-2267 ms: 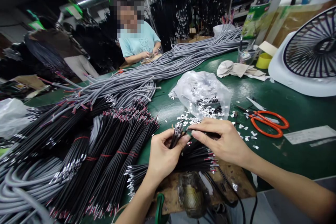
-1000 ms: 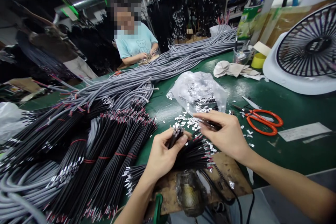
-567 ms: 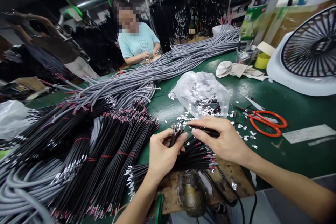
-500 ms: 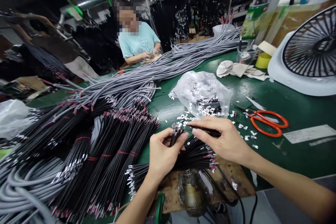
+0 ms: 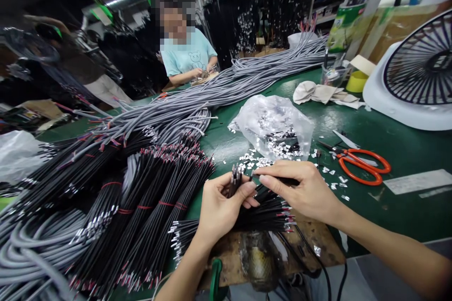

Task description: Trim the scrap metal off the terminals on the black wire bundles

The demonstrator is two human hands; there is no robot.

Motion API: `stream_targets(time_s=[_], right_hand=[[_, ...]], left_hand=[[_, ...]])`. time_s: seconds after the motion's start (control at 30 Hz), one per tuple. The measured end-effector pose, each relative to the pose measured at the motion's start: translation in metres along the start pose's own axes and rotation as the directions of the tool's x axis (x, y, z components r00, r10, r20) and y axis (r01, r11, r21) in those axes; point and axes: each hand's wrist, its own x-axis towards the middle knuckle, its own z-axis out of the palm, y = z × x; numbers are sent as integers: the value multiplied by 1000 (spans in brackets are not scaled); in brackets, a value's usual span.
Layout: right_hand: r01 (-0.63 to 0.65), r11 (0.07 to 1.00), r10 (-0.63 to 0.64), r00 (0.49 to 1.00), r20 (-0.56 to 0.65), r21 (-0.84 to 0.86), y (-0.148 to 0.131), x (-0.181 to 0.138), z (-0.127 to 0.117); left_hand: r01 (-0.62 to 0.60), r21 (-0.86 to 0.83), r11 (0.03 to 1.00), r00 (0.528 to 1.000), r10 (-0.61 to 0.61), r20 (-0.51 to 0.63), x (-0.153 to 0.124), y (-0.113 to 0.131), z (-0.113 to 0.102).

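Note:
My left hand (image 5: 224,202) is closed round a small upright bunch of black wires (image 5: 236,183), their silvery ends poking out above the fingers. Close beside it, my right hand (image 5: 300,188) pinches a slim dark tool (image 5: 287,180); its tip points at the wires, and its exact kind is hard to make out. Below both hands a pile of black wires (image 5: 261,214) with silver and red ends lies across a wooden board (image 5: 310,240). Just beyond my fingers, small silvery scraps (image 5: 249,157) are scattered in front of a clear plastic bag (image 5: 273,122).
Orange-handled scissors (image 5: 363,164) lie at the right, near a white fan (image 5: 377,89) and a crumpled cloth (image 5: 323,93). Tied black wire bundles (image 5: 155,216) fill the left side. Long grey cables (image 5: 226,87) cross the table. A co-worker (image 5: 189,56) sits opposite.
My hands stay nearly in place. The right hand's tool tip has dipped slightly beside the wires, and the left fingers have shifted a little. The whole view has moved slightly.

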Motion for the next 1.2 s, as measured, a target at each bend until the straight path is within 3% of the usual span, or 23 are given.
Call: stream_targets(time_s=[0.13,0.23,0.43,0.63,0.8,0.93,1.03,1.13,1.2], right_hand=[[-23,999,23,1000,4,38,0,0,-2],[-71,995,75,995,-62,70,1,-1,-2],[-111,976,114,994,-3,186,-3,-1,3],[14,987,0,996,-90,162,-6,-1,4],[114,983,-105,992,-72,146,-3,-4,2],[9,989,-5,1000,-29,146,-3,-3,2],[-74,993,76,997,-13,90,-3,-1,4],[-104,994,106,987,-121,22,-2,1,5],[-95,995,90,976,-200,-15,-1,2,4]], left_hand=[[2,-80,997,990,9,139,0,1,-4],[-20,-54,998,984,29,178,0,1,-3],[-70,145,987,996,61,67,-4,3,5],[-28,97,995,999,30,-18,-2,3,6],[-7,72,997,998,2,63,-1,3,4],[-6,73,997,992,-4,130,-2,1,2],[-9,56,998,965,-6,263,-3,1,0],[28,31,999,935,-37,352,-3,2,-1],[-1,52,999,954,-14,299,-1,3,-1]])
